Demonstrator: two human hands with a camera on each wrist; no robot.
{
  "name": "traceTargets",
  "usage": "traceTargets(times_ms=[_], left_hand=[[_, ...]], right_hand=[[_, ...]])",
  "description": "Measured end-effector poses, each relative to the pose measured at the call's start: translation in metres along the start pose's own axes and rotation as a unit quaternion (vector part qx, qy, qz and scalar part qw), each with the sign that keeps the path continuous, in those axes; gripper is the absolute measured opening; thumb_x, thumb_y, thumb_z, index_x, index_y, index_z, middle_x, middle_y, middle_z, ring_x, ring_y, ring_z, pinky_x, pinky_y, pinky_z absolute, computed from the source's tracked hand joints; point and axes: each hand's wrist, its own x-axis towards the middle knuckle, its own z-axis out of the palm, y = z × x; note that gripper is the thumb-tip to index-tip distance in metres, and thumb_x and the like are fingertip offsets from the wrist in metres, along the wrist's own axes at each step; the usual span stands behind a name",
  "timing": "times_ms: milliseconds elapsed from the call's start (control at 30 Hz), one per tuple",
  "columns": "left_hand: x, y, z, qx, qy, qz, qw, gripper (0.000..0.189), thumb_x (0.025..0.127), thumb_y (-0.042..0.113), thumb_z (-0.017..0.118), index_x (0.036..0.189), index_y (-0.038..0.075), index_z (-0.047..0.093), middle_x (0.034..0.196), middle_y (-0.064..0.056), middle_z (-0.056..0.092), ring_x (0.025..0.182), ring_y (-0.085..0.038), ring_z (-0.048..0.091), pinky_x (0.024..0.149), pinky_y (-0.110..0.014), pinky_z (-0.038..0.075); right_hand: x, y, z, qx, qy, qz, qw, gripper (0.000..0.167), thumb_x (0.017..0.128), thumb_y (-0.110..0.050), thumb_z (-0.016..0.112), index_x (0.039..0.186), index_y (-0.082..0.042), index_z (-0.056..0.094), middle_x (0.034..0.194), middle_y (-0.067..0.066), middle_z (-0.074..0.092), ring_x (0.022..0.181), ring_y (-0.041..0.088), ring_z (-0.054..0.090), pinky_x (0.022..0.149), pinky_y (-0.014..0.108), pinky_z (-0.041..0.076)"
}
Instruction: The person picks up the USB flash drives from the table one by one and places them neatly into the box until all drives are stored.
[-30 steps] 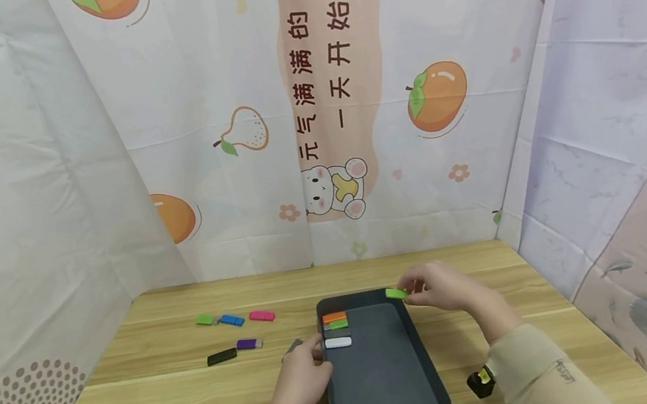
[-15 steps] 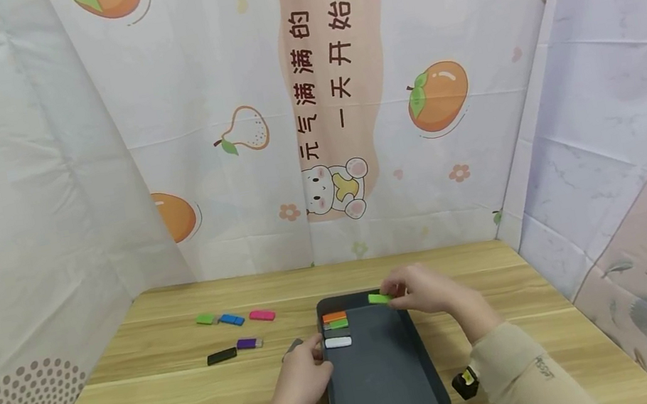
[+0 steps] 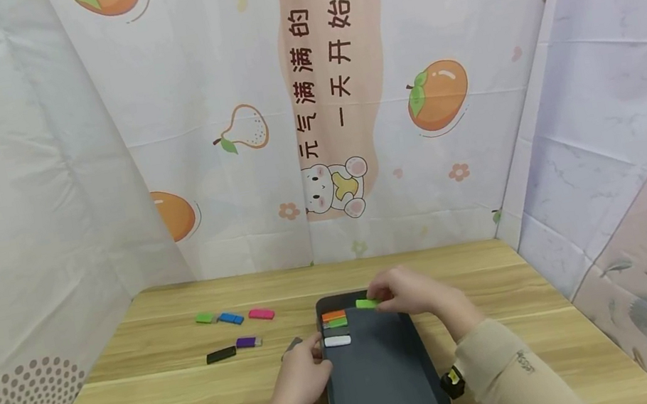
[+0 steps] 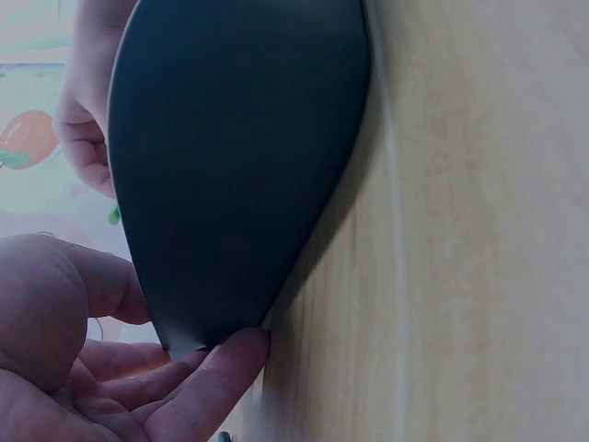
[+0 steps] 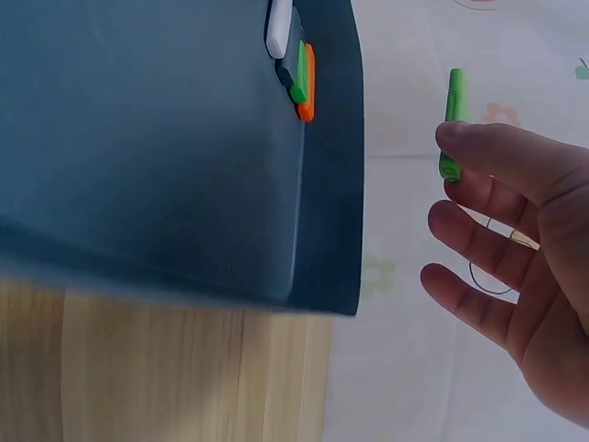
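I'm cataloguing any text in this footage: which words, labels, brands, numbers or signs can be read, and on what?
"元气满满的": back curtain, sideways.
"一天开始啦": back curtain, sideways; the mark after it is cut off.
Dark lettering on the right sleeve: too blurred to read.
Black device by that sleeve: too small to tell.
Green stick: none visible.

Head view high, looking forward-down; wrist views close, turned sideways; all three share tray.
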Motion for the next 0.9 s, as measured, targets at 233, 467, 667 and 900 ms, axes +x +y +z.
traceTargets(times_ms=[233, 467, 667, 900], left_hand=[[0.001, -0.001, 0.0, -0.003, -0.002, 0.002, 1.0, 0.057, 0.087, 0.004, 0.066, 0.141, -0.009, 0.053, 0.111, -0.02, 0.069, 0.098, -0.029, 0.068, 0.075, -0.042, 0.059], [0.001, -0.001, -0.001, -0.003, 0.0, 0.002, 1.0, 0.057, 0.087, 0.004, 0.066, 0.141, -0.009, 0.053, 0.11, -0.02, 0.069, 0.096, -0.028, 0.068, 0.074, -0.041, 0.059], [0.0, 0.0, -0.002, -0.005, -0.007, -0.004, 1.0, 0.057, 0.088, 0.004, 0.066, 0.142, -0.007, 0.053, 0.111, -0.019, 0.068, 0.097, -0.028, 0.067, 0.074, -0.04, 0.059], [0.001, 0.0, -0.002, -0.006, -0.013, -0.008, 0.9999, 0.058, 0.089, 0.005, 0.066, 0.143, -0.006, 0.052, 0.111, -0.018, 0.068, 0.096, -0.026, 0.067, 0.073, -0.04, 0.058]], right_hand=[[0.01, -0.007, 0.004, -0.003, -0.019, 0.011, 0.9997, 0.011, 0.09, -0.013, 0.077, 0.1, -0.017, 0.076, 0.093, -0.009, 0.067, 0.08, 0.006, 0.061, 0.074, 0.028, 0.054], [0.017, -0.011, 0.01, 0.001, -0.032, 0.013, 0.9994, 0.01, 0.09, -0.012, 0.078, 0.099, -0.016, 0.075, 0.091, -0.007, 0.067, 0.078, 0.005, 0.06, 0.072, 0.027, 0.053], [0.021, -0.014, 0.014, -0.007, -0.04, 0.017, 0.999, 0.009, 0.09, -0.012, 0.078, 0.098, -0.017, 0.076, 0.088, -0.007, 0.066, 0.076, 0.007, 0.058, 0.07, 0.028, 0.052], [0.027, -0.018, 0.019, -0.014, -0.051, -0.001, 0.9986, 0.008, 0.089, -0.013, 0.079, 0.096, -0.016, 0.076, 0.086, -0.007, 0.065, 0.073, 0.006, 0.057, 0.068, 0.027, 0.051]])
